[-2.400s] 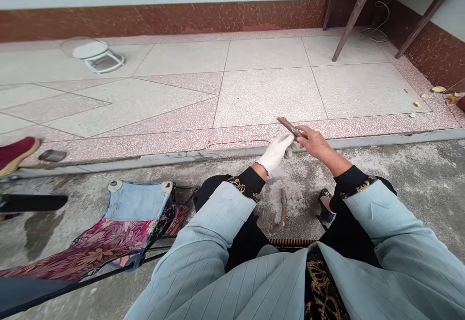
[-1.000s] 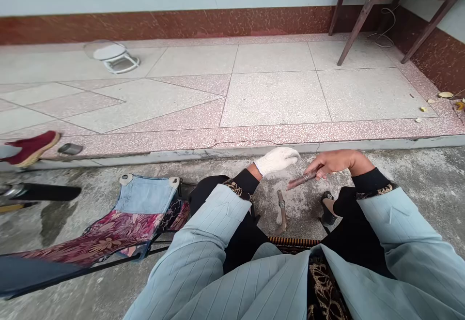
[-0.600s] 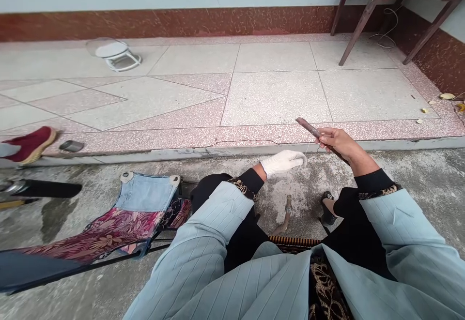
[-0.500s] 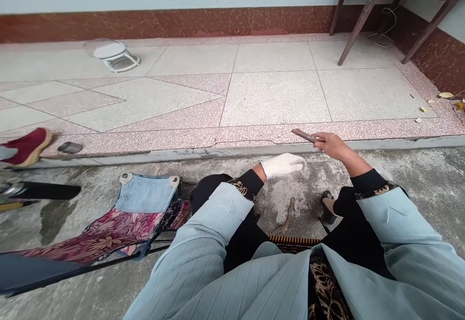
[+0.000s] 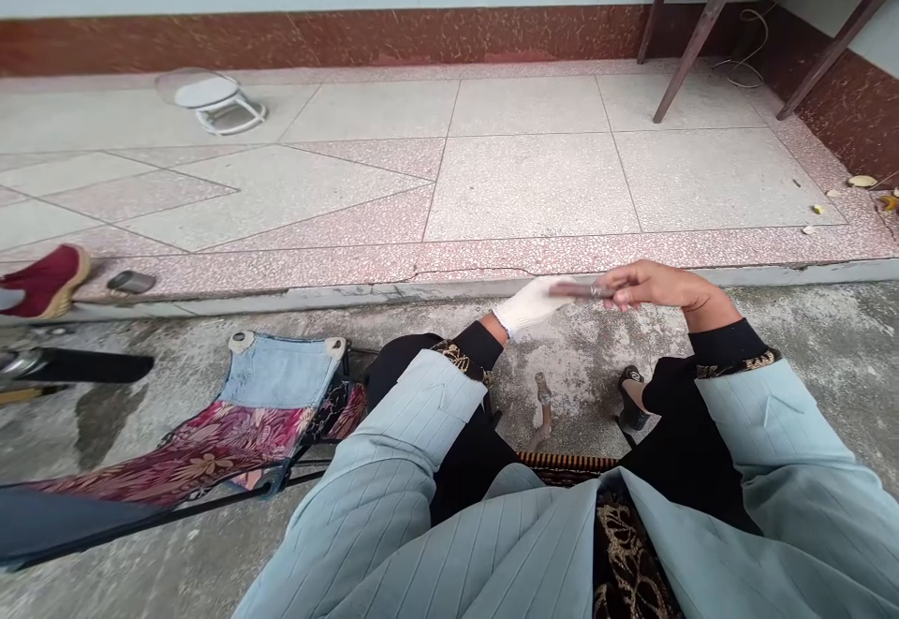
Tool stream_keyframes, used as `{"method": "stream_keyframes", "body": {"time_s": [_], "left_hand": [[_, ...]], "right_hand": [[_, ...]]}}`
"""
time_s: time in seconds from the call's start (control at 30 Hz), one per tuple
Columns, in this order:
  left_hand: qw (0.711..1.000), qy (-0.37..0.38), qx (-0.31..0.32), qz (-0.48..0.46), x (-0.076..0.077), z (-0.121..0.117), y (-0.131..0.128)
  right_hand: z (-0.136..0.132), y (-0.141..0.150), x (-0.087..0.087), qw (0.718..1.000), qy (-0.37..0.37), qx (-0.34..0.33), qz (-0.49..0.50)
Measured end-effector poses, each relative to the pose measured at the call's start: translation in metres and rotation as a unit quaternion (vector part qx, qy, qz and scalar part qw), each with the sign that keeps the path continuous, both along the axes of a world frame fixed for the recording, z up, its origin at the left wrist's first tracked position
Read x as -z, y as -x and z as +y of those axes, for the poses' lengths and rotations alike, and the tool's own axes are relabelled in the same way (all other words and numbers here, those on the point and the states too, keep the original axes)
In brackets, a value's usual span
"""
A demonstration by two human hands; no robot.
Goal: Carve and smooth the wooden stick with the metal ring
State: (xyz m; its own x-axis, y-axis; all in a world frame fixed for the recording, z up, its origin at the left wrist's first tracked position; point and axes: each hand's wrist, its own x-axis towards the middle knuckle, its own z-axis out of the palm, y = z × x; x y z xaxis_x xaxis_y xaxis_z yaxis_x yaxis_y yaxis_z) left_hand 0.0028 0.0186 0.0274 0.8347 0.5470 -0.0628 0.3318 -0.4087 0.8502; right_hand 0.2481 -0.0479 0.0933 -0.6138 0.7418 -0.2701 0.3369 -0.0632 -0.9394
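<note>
My right hand (image 5: 653,284) is bare and closed on one end of a short brown stick (image 5: 577,290) with a shiny band or wire round it; its exact kind is unclear. The stick lies nearly level, and its far end overlaps my left hand (image 5: 534,306), which wears a white knitted glove. Blur and the stick hide the gloved fingers, so whether they grip it does not show. On the concrete between my feet is a wooden handle-like piece (image 5: 543,402), partly hidden toward my lap.
In front runs a raised tiled step (image 5: 337,293). On it are a small white stool (image 5: 228,106), a small dark cup-like object (image 5: 131,282) and a wooden table (image 5: 716,1). A folding chair (image 5: 281,375), a black cylinder (image 5: 91,365) and another person's red shoe (image 5: 52,274) are at left.
The stick has swung down from a slant to nearly level and now meets my gloved left hand. My left hand has moved slightly up and left.
</note>
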Motion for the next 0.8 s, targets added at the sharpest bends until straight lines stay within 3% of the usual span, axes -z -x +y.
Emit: {"method": "stream_keyframes", "body": {"time_s": [0.07, 0.13, 0.2, 0.3, 0.43, 0.47, 0.53, 0.67, 0.73, 0.8], "left_hand": [[0.998, 0.061, -0.023, -0.013, 0.002, -0.001, -0.002], [0.993, 0.113, -0.012, -0.014, 0.005, -0.002, -0.005], [0.991, 0.130, 0.013, -0.011, 0.005, -0.005, -0.006], [0.994, 0.089, 0.069, -0.001, -0.001, -0.009, -0.006], [0.993, -0.006, 0.107, 0.042, -0.007, -0.008, -0.004], [0.993, -0.036, 0.102, 0.057, -0.008, -0.006, -0.003], [0.989, -0.096, 0.079, 0.084, -0.009, -0.003, 0.000], [0.977, -0.177, 0.047, 0.112, -0.016, 0.002, 0.010], [0.979, -0.173, 0.027, 0.101, -0.022, 0.004, 0.015], [0.987, -0.146, -0.006, 0.071, -0.027, 0.005, 0.018]], "right_hand": [[0.002, -0.007, -0.003, 0.988, -0.023, 0.151, 0.030], [0.006, -0.009, 0.001, 0.964, -0.033, 0.259, 0.039], [0.011, -0.008, 0.009, 0.949, -0.036, 0.314, 0.002], [0.017, -0.005, 0.019, 0.932, -0.062, 0.329, -0.139], [0.018, 0.003, 0.028, 0.880, -0.151, 0.236, -0.383], [0.017, 0.006, 0.029, 0.871, -0.154, 0.189, -0.427], [0.014, 0.016, 0.031, 0.879, -0.129, 0.067, -0.455], [0.005, 0.031, 0.021, 0.939, -0.014, -0.164, -0.302], [0.000, 0.029, 0.009, 0.964, 0.025, -0.194, -0.182], [-0.004, 0.020, -0.006, 0.989, 0.024, -0.135, -0.057]]}}
